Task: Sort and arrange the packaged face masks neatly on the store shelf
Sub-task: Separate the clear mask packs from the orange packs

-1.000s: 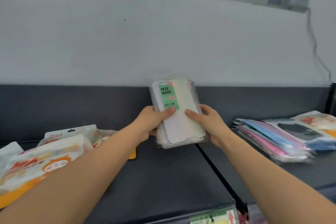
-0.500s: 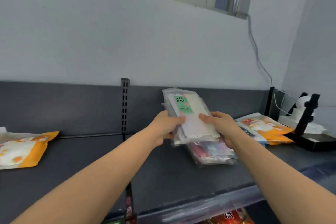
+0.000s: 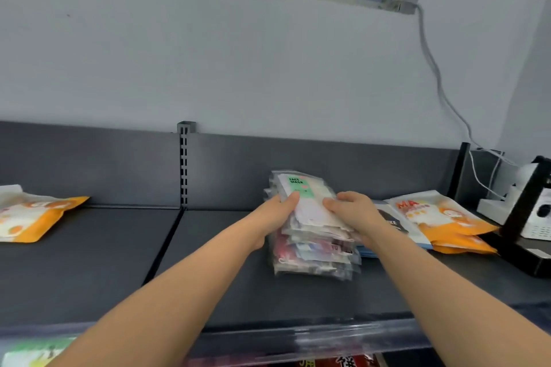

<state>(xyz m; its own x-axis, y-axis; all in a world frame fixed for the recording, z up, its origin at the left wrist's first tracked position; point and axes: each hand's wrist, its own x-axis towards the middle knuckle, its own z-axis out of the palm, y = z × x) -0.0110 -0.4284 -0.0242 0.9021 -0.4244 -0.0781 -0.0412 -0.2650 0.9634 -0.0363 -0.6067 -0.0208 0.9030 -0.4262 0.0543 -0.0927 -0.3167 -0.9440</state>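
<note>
A clear pack of white face masks with a green "FACE MASK" label [image 3: 310, 197] lies on top of a stack of clear mask packs [image 3: 316, 256] on the dark grey shelf [image 3: 226, 277]. My left hand [image 3: 275, 211] grips the top pack's left edge, thumb on its face. My right hand [image 3: 350, 211] grips its right edge, thumb also on top. The stack below holds several packs with red, blue and white contents.
Orange-and-white mask pouches [image 3: 438, 220] lie right of the stack over a blue and a black pack. Another orange pouch [image 3: 32, 217] sits at the far left. A slotted upright [image 3: 185, 164] divides the shelf back. A black stand and white devices [image 3: 533, 214] occupy the right end.
The view swung right along the shelf. Both hands carried the green-labelled pack from mid-air down onto the stack of clear packs.
</note>
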